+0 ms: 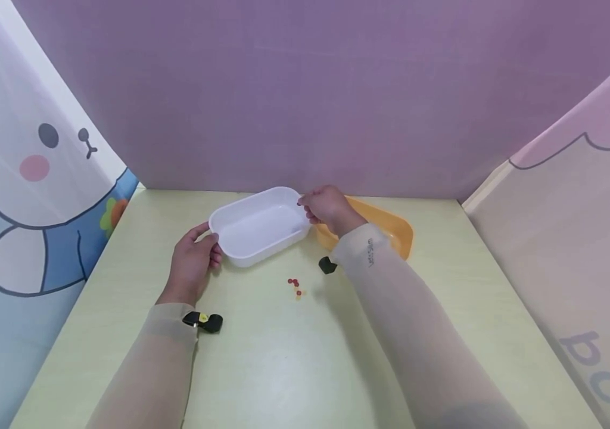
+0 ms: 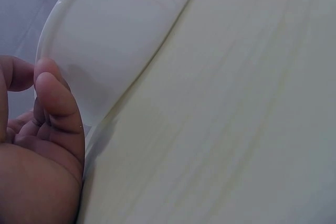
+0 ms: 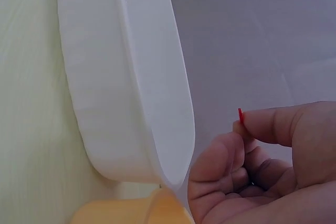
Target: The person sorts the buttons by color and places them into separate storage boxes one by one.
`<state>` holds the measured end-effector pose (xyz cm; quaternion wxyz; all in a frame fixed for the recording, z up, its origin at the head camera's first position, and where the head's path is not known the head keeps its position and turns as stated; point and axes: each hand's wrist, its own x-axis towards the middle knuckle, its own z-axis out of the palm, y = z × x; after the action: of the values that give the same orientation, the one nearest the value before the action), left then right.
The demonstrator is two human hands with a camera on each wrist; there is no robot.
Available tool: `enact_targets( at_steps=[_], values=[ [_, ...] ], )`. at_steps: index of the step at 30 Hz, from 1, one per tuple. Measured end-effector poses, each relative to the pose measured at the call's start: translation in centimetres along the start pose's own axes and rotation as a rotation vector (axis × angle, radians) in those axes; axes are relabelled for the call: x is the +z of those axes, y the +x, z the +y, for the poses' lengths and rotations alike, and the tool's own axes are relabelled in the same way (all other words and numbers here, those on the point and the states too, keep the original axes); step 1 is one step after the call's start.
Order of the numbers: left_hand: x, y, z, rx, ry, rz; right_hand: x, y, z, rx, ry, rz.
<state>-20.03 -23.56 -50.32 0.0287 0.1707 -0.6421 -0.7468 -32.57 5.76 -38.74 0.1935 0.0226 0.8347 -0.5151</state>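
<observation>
A white oval-cornered tray (image 1: 262, 229) stands on the table. My left hand (image 1: 191, 262) holds its left end, thumb and fingers at the rim; in the left wrist view the fingertips (image 2: 55, 93) lie against the wall. Over the tray's right end, my right hand (image 1: 330, 208) pinches a thin red disc (image 3: 240, 115) between thumb and forefinger, its other fingers curled. Several small red discs (image 1: 294, 281) and pale yellow bits (image 1: 298, 297) lie in a little cluster in front of the tray.
An orange tray (image 1: 398, 229) sits right beside the white one, partly hidden under my right hand and sleeve. The pale table (image 1: 262, 357) meets a purple backdrop (image 1: 305, 107) behind the trays. Printed curtains (image 1: 21, 196) hang on both sides.
</observation>
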Motion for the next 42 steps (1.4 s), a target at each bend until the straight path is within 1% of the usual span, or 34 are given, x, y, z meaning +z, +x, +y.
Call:
enact_targets(
  at_steps=[5, 11, 16, 25, 33, 38, 42],
  values=[
    [0.3, -0.3, 0.1, 0.004, 0.011, -0.007, 0.0, 0.5, -0.1, 0.007, -0.009, 0.005],
    [0.6, -0.8, 0.4, 0.013, 0.021, -0.004, -0.5, 0.6, -0.5, -0.002, -0.002, -0.015],
    [0.8, -1.0, 0.5, 0.013, 0.024, -0.003, -0.8, 0.7, -1.1, 0.009, -0.029, -0.011],
    [1.1, -1.0, 0.5, 0.008, 0.019, 0.011, -1.0, 0.5, -2.2, 0.045, -0.072, -0.013],
    [1.5, -1.2, 0.5, 0.012, 0.021, 0.019, -1.2, -0.1, -2.4, 0.037, -0.013, -0.023],
    [1.4, -0.9, 0.3, 0.015, 0.023, 0.012, -1.3, -0.2, -2.3, 0.05, -0.034, -0.02],
    [1.3, -0.8, 0.2, 0.013, 0.023, 0.01, -1.4, -0.2, -2.2, 0.044, -0.04, -0.028]
  ],
)
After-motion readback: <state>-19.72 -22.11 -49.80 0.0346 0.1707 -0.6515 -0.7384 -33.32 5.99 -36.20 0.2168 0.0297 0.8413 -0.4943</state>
